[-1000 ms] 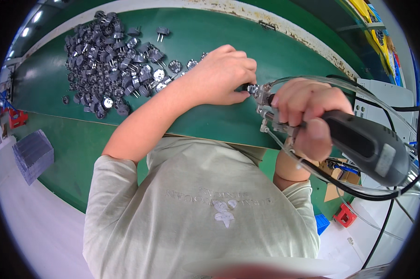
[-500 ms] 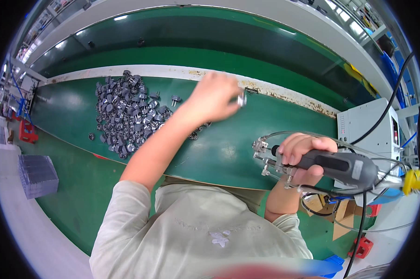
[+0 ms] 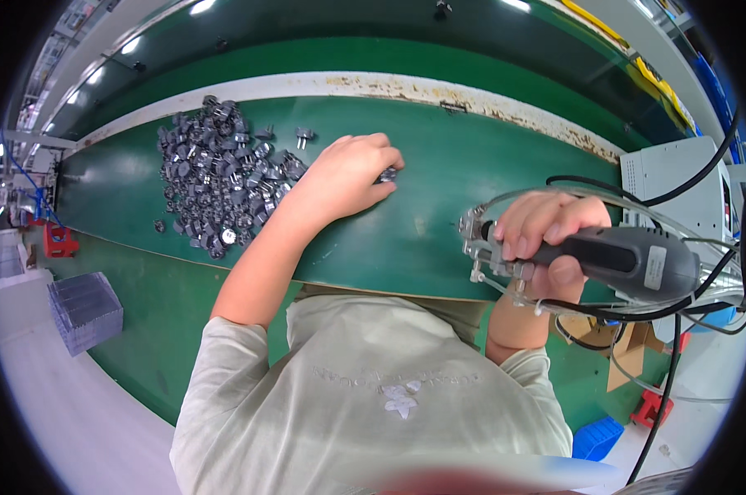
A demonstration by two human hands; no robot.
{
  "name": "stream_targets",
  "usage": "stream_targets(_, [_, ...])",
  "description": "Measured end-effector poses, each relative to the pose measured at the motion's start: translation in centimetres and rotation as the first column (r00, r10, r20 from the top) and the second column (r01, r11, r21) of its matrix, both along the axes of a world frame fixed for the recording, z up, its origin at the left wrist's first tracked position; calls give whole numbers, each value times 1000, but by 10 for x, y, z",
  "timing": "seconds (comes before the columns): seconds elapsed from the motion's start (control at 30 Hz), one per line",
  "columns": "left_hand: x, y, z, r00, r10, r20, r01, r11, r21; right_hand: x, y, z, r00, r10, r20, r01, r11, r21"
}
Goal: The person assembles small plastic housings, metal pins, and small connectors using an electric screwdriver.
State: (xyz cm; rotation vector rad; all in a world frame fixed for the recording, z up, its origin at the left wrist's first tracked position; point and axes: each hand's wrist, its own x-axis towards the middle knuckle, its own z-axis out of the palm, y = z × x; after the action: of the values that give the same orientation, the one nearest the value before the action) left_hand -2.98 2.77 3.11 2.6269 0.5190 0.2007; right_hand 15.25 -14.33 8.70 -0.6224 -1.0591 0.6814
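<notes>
My left hand is over the bench, to the right of a heap of small dark grey plug parts with metal pins. Its fingertips pinch one plug part, mostly covered by the fingers. On the right, my right hand wraps round a dark grey handheld power tool. A metal fixture with clear tubes sits at the tool's left end, above the bench. One plug part lies apart, beyond my left wrist, pins downward.
The green bench has a worn white rail along its far side. A light grey box-shaped machine stands at right, with black cables near it. Stacked grey trays, red stools and a blue bin are on the floor.
My left hand has come back from near the far rail, leftward and closer to me, with the plug part in its fingers. My right hand keeps hold of the tool. The view has shifted.
</notes>
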Motion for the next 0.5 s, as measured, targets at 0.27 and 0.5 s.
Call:
stream_targets(0.27, [26, -24, -23, 966, -152, 207, 187, 969, -163, 4, 8, -1, 997, -69, -29, 69, 998, 13])
stream_targets(0.5, [24, -29, -22, 950, -135, 280, 152, 988, -38, -3, 6, 0, 988, -152, -20, 151, 988, -30])
